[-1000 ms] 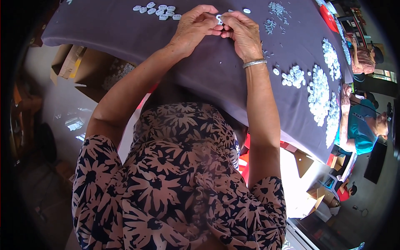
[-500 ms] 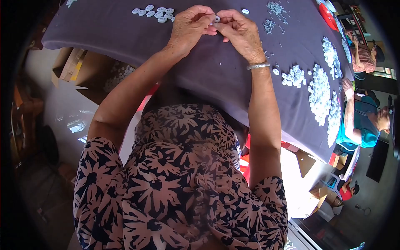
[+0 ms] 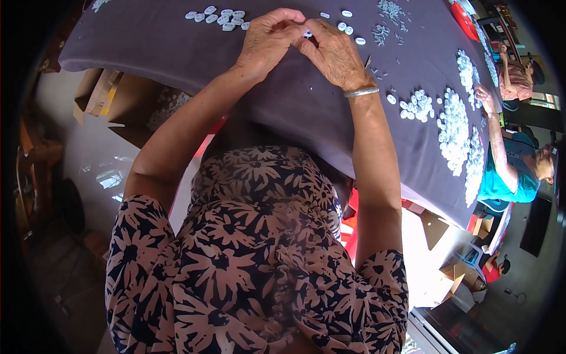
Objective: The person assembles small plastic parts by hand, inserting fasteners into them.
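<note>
Above the table's near edge, my left hand point(image 3: 265, 46) and my right hand point(image 3: 337, 54) meet fingertip to fingertip, both closed. Pinched between them is a small white plastic piece point(image 3: 308, 34) with dark holes, mostly covered by the fingers. Left of my left hand lies a group of white oval pieces point(image 3: 226, 19). Just beyond my right hand several loose white ovals point(image 3: 347, 13) are scattered. Small metal pins or screws point(image 3: 381, 34) form heaps farther right; they are too small to tell which.
A dark cloth covers the table point(image 3: 147, 44). Large heaps of white pieces point(image 3: 453, 133) lie at the right, with a smaller cluster point(image 3: 417, 105) nearer. A co-worker's hand point(image 3: 486, 97) reaches over the right edge. An open cardboard box point(image 3: 132, 112) stands below left.
My right hand has rolled inward, and its fingers cover more of the white piece. Loose ovals beyond it are now uncovered. The co-worker's hand has moved farther along the heaps.
</note>
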A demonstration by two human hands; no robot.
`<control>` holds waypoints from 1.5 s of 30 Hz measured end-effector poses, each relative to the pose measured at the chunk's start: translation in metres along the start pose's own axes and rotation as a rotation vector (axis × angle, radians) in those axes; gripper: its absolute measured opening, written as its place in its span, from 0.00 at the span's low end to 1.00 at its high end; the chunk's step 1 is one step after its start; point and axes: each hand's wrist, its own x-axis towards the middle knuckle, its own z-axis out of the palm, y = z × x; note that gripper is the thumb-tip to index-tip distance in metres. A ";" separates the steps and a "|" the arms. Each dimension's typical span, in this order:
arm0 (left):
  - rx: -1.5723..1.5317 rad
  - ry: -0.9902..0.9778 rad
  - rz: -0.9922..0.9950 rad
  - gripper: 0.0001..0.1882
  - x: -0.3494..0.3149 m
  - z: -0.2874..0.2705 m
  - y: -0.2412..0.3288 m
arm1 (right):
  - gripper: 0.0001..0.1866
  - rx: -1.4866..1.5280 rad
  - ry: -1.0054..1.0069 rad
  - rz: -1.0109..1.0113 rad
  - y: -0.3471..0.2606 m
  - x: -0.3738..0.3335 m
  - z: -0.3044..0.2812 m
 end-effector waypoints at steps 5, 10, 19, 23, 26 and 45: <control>-0.138 -0.059 -0.045 0.11 0.001 -0.004 0.000 | 0.19 -0.043 -0.094 0.005 -0.005 0.000 -0.004; -0.180 -0.086 -0.057 0.15 -0.003 0.001 0.005 | 0.20 -0.064 -0.078 -0.010 -0.006 -0.002 -0.003; -0.588 -0.398 0.407 0.17 0.008 -0.006 -0.029 | 0.15 -0.110 -0.080 -0.055 -0.006 -0.003 0.001; -0.368 -0.104 -0.094 0.18 -0.005 -0.002 -0.008 | 0.16 -0.117 -0.053 -0.031 -0.004 -0.006 0.005; -0.465 -0.070 -0.154 0.18 -0.007 -0.005 -0.005 | 0.17 -0.105 -0.041 0.004 -0.013 -0.003 0.015; 0.328 0.091 0.227 0.05 0.017 -0.021 0.022 | 0.13 0.600 0.518 0.615 0.016 -0.005 -0.034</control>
